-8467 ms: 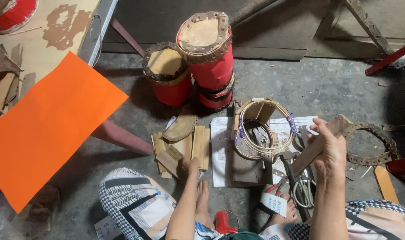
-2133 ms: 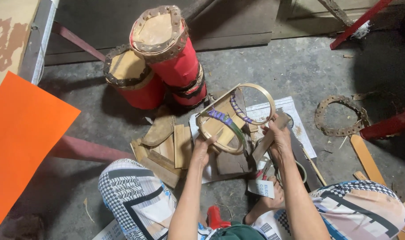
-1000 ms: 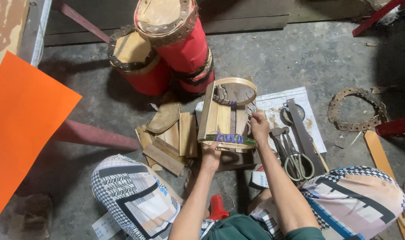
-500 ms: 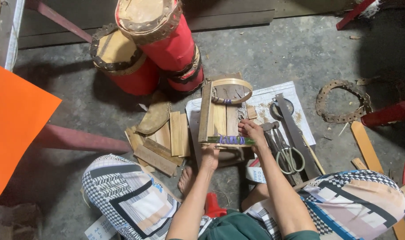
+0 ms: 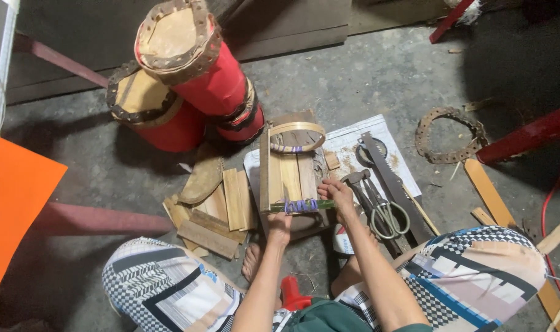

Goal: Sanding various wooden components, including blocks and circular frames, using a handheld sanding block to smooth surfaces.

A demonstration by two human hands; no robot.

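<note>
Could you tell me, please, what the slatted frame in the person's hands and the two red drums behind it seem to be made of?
The pale slatted frame looks like bare, unvarnished wood or bamboo: flat tan strips, a bent hoop on top, purple binding at the near edge. The two red cylindrical drums seem to be red-covered shells, perhaps painted, with matte tan heads laced by dark brown bands, possibly hide or leather. The left hand and right hand grip the frame.

The only view, the head camera, is looking steeply down from above at the concrete floor [image 5: 378, 80], quite near the knees.
</note>
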